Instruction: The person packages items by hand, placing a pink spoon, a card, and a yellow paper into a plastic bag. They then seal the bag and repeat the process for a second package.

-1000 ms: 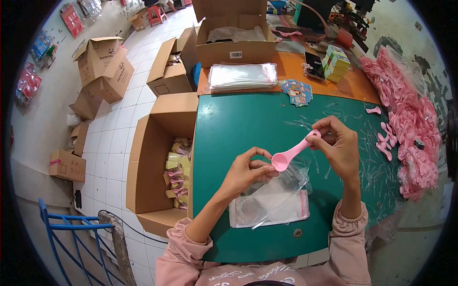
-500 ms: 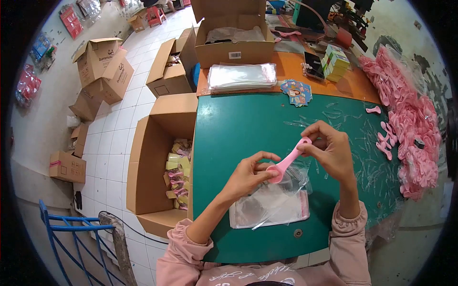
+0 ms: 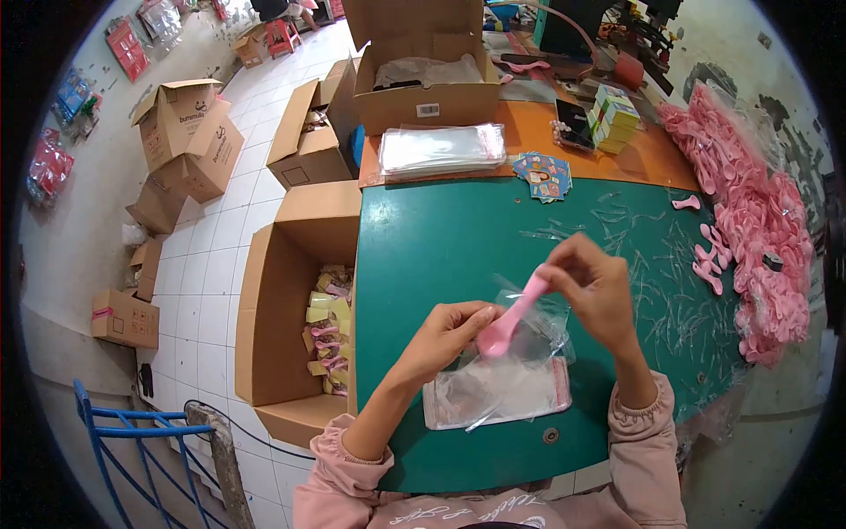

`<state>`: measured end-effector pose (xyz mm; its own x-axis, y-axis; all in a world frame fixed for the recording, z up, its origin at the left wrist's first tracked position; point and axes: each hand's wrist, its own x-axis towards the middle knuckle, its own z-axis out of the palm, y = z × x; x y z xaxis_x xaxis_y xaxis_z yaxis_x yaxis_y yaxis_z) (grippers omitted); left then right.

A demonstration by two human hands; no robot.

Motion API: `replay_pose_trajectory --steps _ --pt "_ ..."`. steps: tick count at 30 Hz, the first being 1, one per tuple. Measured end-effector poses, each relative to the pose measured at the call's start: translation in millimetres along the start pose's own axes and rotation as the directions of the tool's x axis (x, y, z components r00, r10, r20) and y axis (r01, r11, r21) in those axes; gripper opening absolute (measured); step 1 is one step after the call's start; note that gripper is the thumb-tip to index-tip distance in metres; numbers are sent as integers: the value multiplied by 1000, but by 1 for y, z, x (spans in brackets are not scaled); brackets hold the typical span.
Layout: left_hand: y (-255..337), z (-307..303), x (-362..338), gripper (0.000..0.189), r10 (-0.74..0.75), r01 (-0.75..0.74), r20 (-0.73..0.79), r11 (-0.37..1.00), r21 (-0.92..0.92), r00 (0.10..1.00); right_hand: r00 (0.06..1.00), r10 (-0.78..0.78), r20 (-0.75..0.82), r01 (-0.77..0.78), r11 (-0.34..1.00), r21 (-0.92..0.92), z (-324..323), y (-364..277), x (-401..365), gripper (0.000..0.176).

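Note:
My right hand point(image 3: 592, 286) pinches the handle end of a pink spoon point(image 3: 514, 316), which slants down to the left with its bowl low. Just left of the bowl is my left hand point(image 3: 445, 337), its thumb and fingers drawn together at the edge of a clear bag; what it grips is too small to make out. Loose clear plastic point(image 3: 551, 322) lies behind and beside the spoon. Below it, a stack of clear bags point(image 3: 520, 397) rests on the green table point(image 3: 423, 242).
Pink spoons in plastic point(image 3: 749, 212) are piled on the right, with several loose ones point(image 3: 708, 264) nearby. An open carton point(image 3: 273, 309) stands left of the table. Clear bags point(image 3: 441, 150), cards point(image 3: 544, 176) and a box point(image 3: 423, 88) sit at the back.
The spoon has turned and its bowl has moved down and left, out of my left fingers. My right hand has shifted slightly left. The camera view has shifted a little.

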<state>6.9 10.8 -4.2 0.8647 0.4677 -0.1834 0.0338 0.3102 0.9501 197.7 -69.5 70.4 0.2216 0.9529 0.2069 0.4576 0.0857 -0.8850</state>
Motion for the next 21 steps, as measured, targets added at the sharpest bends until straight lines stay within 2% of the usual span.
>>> replay_pose_trajectory --steps 1,3,5,6,7,8,10,12,13,16,19,20,21 --pt "0 2 0 35 33 -35 -46 999 -39 998 997 -16 77 19 999 -32 0 -1 0 20" --pt "1 7 -1 32 95 -112 -140 987 -115 986 916 -313 251 324 946 0 3 12 8 25" --pt "13 14 -4 29 166 -199 -206 968 -153 964 905 -350 241 318 934 163 3 28 25 32" --pt "15 16 -4 29 199 -244 -244 955 -170 949 959 -228 170 170 938 301 -5 37 39 36" --pt "15 17 -4 28 249 -293 -256 944 -152 934 995 -97 21 97 995 3 -14 51 60 37" --pt "13 17 -4 28 296 -339 -264 932 -131 918 986 -10 -164 -36 961 -275 -24 71 84 38" --pt "11 14 -5 27 334 -370 -252 923 -108 908 947 -42 -318 -162 793 -587 -38 128 124 36" --pt "7 9 -8 25 321 -350 -224 930 -108 920 936 -121 -330 -162 685 -710 -40 189 137 36" --pt "8 9 -9 24 368 -395 -230 915 -84 901 931 -159 -329 -164 623 -765 -41 196 141 36" --pt "9 13 -9 19 468 -496 -255 867 -54 846 937 28 -347 -246 759 -602 -54 194 145 36" --pt "12 16 -8 17 472 -503 -261 862 -63 842 895 -72 -441 -251 736 -629 -61 179 140 32" --pt "16 17 -9 18 462 -490 -263 871 -48 847 901 -1 -433 -308 702 -642 -63 166 135 21" --pt "19 17 -10 19 453 -478 -268 878 -32 850 915 -83 -394 -226 703 -674 -66 151 128 19"
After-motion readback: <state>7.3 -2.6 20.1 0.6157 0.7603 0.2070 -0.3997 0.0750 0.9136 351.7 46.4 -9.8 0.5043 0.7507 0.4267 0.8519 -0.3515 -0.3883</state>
